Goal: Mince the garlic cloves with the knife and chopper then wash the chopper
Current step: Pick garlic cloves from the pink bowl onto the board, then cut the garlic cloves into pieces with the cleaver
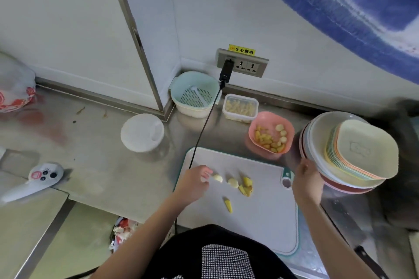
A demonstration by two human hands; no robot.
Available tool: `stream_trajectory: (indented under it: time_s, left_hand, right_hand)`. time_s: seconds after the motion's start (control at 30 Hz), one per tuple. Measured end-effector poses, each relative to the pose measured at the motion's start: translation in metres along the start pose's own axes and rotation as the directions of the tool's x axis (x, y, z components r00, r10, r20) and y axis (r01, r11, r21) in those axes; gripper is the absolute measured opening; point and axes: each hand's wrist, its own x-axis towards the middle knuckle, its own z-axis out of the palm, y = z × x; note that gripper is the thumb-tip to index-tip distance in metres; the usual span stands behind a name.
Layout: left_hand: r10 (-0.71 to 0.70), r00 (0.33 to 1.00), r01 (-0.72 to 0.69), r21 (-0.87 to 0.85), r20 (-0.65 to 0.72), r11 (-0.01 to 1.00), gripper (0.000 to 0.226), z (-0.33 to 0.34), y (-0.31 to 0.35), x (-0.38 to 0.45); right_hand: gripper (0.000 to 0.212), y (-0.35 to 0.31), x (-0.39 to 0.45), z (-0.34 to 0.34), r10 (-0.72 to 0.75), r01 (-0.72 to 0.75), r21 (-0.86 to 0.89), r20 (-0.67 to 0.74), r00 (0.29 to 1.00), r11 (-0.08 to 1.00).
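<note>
Yellow sticker (242, 49): reads 小心触电 in black characters, with a small orange warning symbol at its left end; it is stuck on the wall just above the socket panel (243, 62).
Red-and-white bag (14, 93): carries red print at the far left edge, too blurred to read.
Cream dish (365, 149): an embossed outline mark shows in its middle, on top of the stack of dishes; no letters can be made out.
</note>
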Motion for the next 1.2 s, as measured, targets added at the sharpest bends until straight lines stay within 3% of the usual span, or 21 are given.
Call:
stream_trajectory:
  time_s: [0.13,0.2,0.27,0.37,0.57,0.67,0.8,0.9,0.97,1.1,1.2]
  left_hand:
    - [0.098,0.995,-0.091,0.175,-0.034,0.98,0.044,0.012,-0.004,0.003]
    - [0.131,0.991,-0.118,0.235,-0.04,0.965,0.052,0.016,-0.005,0.007]
    - [0.18,0.983,-0.161,0.277,-0.042,0.947,0.054,0.021,-0.009,0.012]
    - [0.272,0.961,-0.245,0.299,-0.05,0.922,0.043,0.028,-0.014,0.019]
    - [0.353,0.935,-0.304,0.438,-0.034,0.846,0.018,0.028,-0.008,0.018]
    - [0.321,0.946,-0.279,0.372,-0.055,0.885,0.012,0.026,-0.009,0.016]
    - [0.313,0.95,-0.297,0.283,-0.014,0.912,0.01,0.024,-0.014,0.015]
    - [0.279,0.96,-0.27,0.165,-0.031,0.949,0.011,0.024,-0.02,0.017]
    - [0.253,0.967,-0.248,0.1,-0.04,0.964,0.017,0.024,-0.023,0.019]
    - [0.257,0.966,-0.256,0.031,-0.036,0.966,0.024,0.022,-0.028,0.02]
    - [0.255,0.967,-0.256,-0.027,-0.027,0.966,0.028,0.021,-0.03,0.019]
  right_hand:
    - [0.031,0.07,-0.03,-0.033,0.118,-0.155,-0.156,-0.221,0.968,0.976]
    - [0.05,0.103,-0.038,-0.045,0.205,-0.253,-0.26,-0.197,0.959,0.932]
    - [0.064,0.127,-0.047,-0.051,0.314,-0.322,-0.352,-0.08,0.946,0.879]
    - [0.066,0.146,-0.058,-0.047,0.329,-0.275,-0.537,0.004,0.944,0.797]
    - [0.048,0.142,-0.063,-0.046,0.319,-0.308,-0.525,-0.073,0.945,0.793]
    - [0.053,0.139,-0.071,-0.045,0.312,-0.275,-0.652,-0.062,0.948,0.707]
    - [0.061,0.141,-0.077,-0.049,0.217,-0.124,-0.764,0.022,0.976,0.633]
    - [0.054,0.133,-0.092,-0.049,0.11,-0.057,-0.733,0.025,0.994,0.678]
    - [0.046,0.119,-0.107,-0.049,0.044,-0.032,-0.644,0.002,0.999,0.765]
    - [0.026,0.076,-0.134,-0.046,-0.026,0.019,-0.307,-0.019,0.999,0.951]
    - [0.009,0.035,-0.145,-0.028,-0.098,0.111,-0.102,0.123,0.988,0.989]
